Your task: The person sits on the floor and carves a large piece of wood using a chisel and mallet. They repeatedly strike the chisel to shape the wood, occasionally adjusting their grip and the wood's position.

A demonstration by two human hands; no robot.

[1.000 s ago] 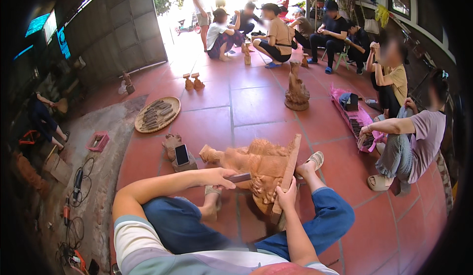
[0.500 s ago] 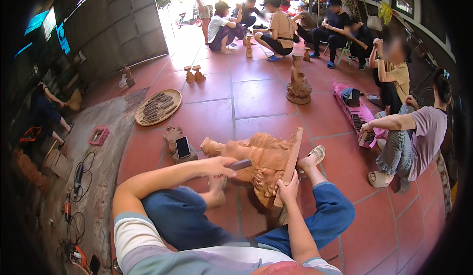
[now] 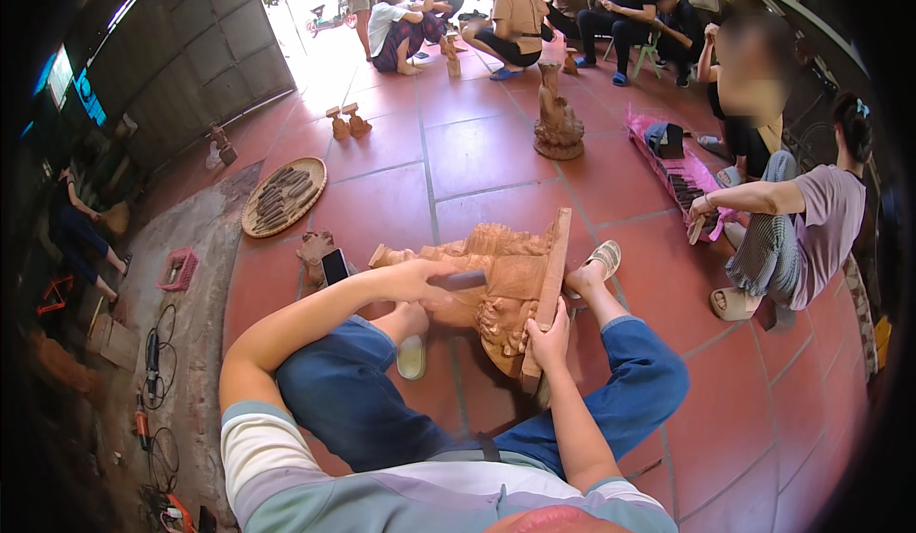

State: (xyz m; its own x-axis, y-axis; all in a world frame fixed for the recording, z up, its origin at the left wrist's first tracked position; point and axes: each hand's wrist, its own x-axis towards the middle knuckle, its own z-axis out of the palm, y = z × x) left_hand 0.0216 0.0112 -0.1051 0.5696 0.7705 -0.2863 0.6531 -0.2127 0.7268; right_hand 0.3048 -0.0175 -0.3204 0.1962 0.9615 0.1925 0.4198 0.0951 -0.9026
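Observation:
A carved reddish-brown wooden statue [image 3: 515, 280] lies on its side on the floor between my legs, its flat base [image 3: 553, 275] turned to the right. My right hand [image 3: 550, 335] is closed round the near edge of that base. Over the statue's left part, my left hand [image 3: 417, 282] grips a dark grey, flat block [image 3: 460, 281]. The block is against or just above the wood; which, I cannot tell. Left of the statue a smartphone [image 3: 334, 267] leans on a smaller wooden carving [image 3: 314, 251].
A round woven tray [image 3: 315, 172] of dark carving pieces lies at the left. Corded power tools [image 3: 153, 361] line the left floor. Another carving [image 3: 557, 118] stands ahead. A seated person [image 3: 811, 228] is beside a pink plastic sheet [image 3: 654, 156] at the right; several people squat farther back.
My left hand has shifted slightly left with the dark block. My right hand keeps its hold on the base. The whole view has tilted down a little, bringing my left foot into sight.

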